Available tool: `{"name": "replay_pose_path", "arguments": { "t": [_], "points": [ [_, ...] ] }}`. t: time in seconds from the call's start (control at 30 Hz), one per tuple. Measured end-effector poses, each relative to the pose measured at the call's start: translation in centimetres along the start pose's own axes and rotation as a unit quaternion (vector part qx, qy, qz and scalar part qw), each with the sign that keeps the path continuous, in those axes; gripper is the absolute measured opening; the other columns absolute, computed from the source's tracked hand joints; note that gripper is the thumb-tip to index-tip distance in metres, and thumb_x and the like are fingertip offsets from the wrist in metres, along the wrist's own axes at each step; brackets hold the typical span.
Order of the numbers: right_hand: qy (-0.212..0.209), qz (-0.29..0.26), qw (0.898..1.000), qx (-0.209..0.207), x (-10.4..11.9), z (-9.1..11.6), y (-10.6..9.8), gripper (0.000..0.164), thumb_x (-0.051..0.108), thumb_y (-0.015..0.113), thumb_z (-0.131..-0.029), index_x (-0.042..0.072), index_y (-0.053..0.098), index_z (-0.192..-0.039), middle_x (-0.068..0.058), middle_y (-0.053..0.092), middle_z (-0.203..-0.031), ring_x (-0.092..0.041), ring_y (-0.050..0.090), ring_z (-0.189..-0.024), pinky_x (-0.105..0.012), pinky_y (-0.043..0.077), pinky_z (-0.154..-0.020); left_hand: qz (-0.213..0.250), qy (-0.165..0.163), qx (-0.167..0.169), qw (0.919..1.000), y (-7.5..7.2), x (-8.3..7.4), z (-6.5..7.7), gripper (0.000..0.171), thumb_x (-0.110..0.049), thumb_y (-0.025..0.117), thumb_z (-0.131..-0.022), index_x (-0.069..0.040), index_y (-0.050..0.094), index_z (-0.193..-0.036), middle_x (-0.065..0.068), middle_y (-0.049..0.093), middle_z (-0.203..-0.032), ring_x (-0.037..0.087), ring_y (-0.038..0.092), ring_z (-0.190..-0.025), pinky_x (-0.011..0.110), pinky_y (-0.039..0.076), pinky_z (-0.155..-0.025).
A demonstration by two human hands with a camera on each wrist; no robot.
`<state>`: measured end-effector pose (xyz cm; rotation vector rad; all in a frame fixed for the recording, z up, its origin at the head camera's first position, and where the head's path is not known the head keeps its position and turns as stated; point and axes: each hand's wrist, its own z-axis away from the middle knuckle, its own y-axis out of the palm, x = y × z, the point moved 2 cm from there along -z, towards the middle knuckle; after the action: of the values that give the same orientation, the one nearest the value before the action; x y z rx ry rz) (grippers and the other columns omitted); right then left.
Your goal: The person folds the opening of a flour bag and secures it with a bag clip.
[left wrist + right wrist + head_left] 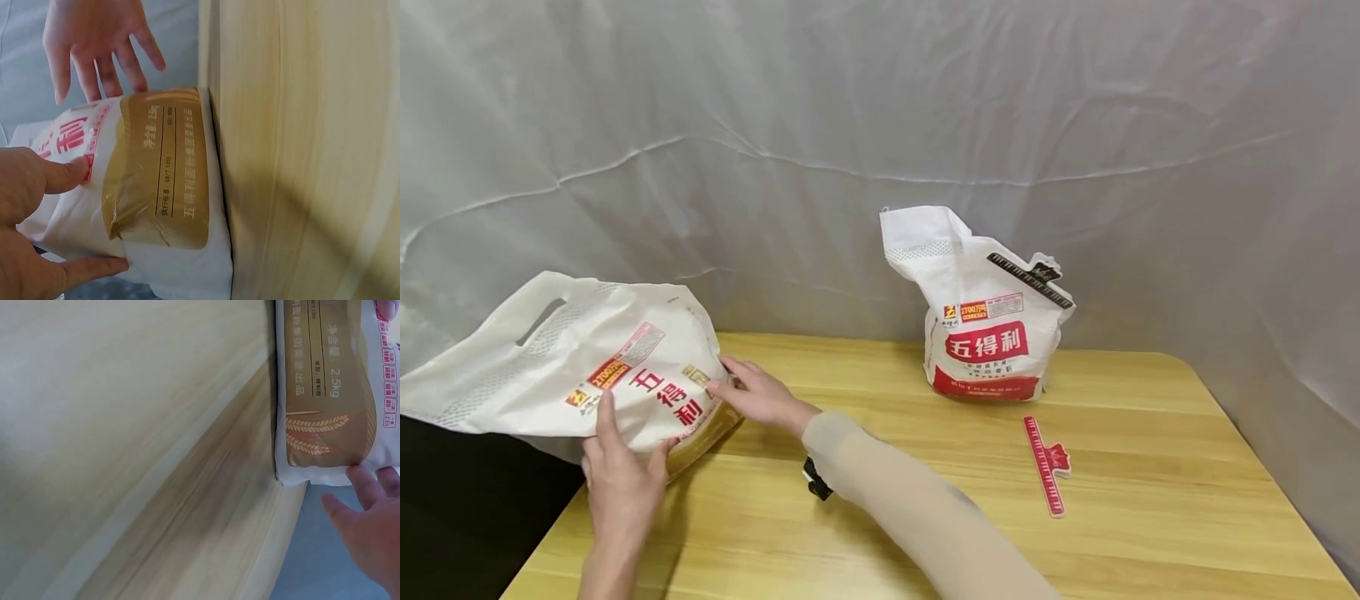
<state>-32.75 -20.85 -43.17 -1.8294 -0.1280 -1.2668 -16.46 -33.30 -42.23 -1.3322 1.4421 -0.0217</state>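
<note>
A white flour bag [655, 350] with red print and a golden-brown bottom panel leans at the table's left side, its top with the handle slot flopped leftward past the edge. My left hand [621, 471] rests on the bag's near side, thumb and fingers spread and fairly straight; its thumb touches the front in the left wrist view. My right hand [763, 393] touches the bag's far side. Its fingers [128, 65] look straight and spread in the left wrist view. The panel [325, 375] of the bag reads 2.5kg in the right wrist view.
Another white flour bag [992, 333] stands upright at the table's back, its top corner folded under a black piano-key clip [1030, 279]. A red clip [1045, 467] of the same kind lies before it. Grey cloth [820, 125] hangs behind the wooden table [1120, 417].
</note>
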Motion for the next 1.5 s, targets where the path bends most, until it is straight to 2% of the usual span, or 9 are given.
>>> {"name": "replay_pose_path", "arguments": {
  "t": [0.1,0.23,0.37,0.63,0.8,1.07,1.3,1.5],
  "points": [
    [0.009,0.010,1.000,-0.006,-0.3,0.5,-0.3,0.066,0.065,0.035,-0.092,0.034,0.025,-0.149,0.005,0.038,-0.147,-0.015,0.048,-0.125,-0.038,0.038,-0.102,0.001,0.018,0.007,0.9998,0.3,0.1,-0.4,0.114,-0.001,0.079,-0.072,-0.030,0.004,-0.152,0.039,0.036,-0.121,0.053,0.037,-0.108,0.066,0.036,-0.079],
    [0.021,0.033,0.999,-0.021,-0.6,1.0,-0.7,0.065,0.067,0.031,-0.092,0.037,0.021,-0.150,0.005,0.038,-0.147,-0.018,0.044,-0.128,-0.042,0.038,-0.102,0.011,0.060,0.002,0.9981,0.7,0.2,-1.1,0.114,0.000,0.082,-0.069,-0.028,0.010,-0.152,0.039,0.039,-0.114,0.052,0.040,-0.102,0.065,0.036,-0.077],
    [0.018,0.064,0.997,-0.036,-0.7,1.6,-1.0,0.068,0.066,0.028,-0.093,0.032,0.019,-0.151,0.002,0.037,-0.147,-0.020,0.044,-0.129,-0.042,0.039,-0.102,0.030,0.095,0.003,0.9950,1.2,0.5,-1.9,0.111,0.002,0.082,-0.068,-0.026,0.014,-0.151,0.040,0.040,-0.110,0.055,0.044,-0.096,0.066,0.037,-0.075],
    [0.041,0.088,0.994,-0.059,-1.1,3.1,-1.5,0.072,0.067,0.023,-0.093,0.026,0.014,-0.153,-0.002,0.037,-0.146,-0.025,0.050,-0.121,-0.044,0.042,-0.097,0.058,0.129,0.034,0.9894,2.3,0.7,-3.1,0.108,0.002,0.081,-0.069,-0.027,0.016,-0.151,0.039,0.039,-0.116,0.055,0.044,-0.103,0.068,0.035,-0.086],
    [0.053,0.096,0.991,-0.070,-1.1,4.0,-2.1,0.075,0.067,0.023,-0.093,0.023,0.010,-0.153,-0.003,0.036,-0.145,-0.027,0.053,-0.115,-0.043,0.044,-0.094,0.076,0.164,0.048,0.9824,3.1,0.4,-3.9,0.108,0.003,0.081,-0.069,-0.026,0.017,-0.151,0.038,0.039,-0.120,0.057,0.044,-0.107,0.068,0.035,-0.089],
    [0.068,0.091,0.990,-0.085,-1.5,5.1,-3.2,0.078,0.069,0.022,-0.092,0.024,0.004,-0.153,-0.003,0.027,-0.151,-0.034,0.053,-0.113,-0.047,0.044,-0.093,0.088,0.185,0.076,0.9758,4.5,-0.5,-4.8,0.109,0.003,0.080,-0.069,-0.027,0.014,-0.152,0.037,0.038,-0.127,0.057,0.042,-0.112,0.070,0.034,-0.090],
    [0.086,0.086,0.988,-0.093,-2.5,6.6,-4.5,0.081,0.071,0.024,-0.091,0.022,0.004,-0.153,-0.004,0.023,-0.154,-0.035,0.049,-0.121,-0.048,0.040,-0.098,0.092,0.196,0.104,0.9707,5.9,-1.7,-4.4,0.111,0.001,0.080,-0.070,-0.026,0.011,-0.152,0.035,0.036,-0.133,0.056,0.040,-0.115,0.069,0.033,-0.092],
    [0.087,0.072,0.987,-0.112,-2.8,7.3,-5.8,0.081,0.070,0.026,-0.091,0.024,0.003,-0.153,-0.002,0.023,-0.154,-0.036,0.053,-0.115,-0.049,0.043,-0.095,0.103,0.206,0.122,0.9654,6.8,-3.0,-4.7,0.111,0.001,0.079,-0.071,-0.028,0.009,-0.152,0.034,0.034,-0.135,0.055,0.042,-0.114,0.067,0.036,-0.092]
  ]
}}
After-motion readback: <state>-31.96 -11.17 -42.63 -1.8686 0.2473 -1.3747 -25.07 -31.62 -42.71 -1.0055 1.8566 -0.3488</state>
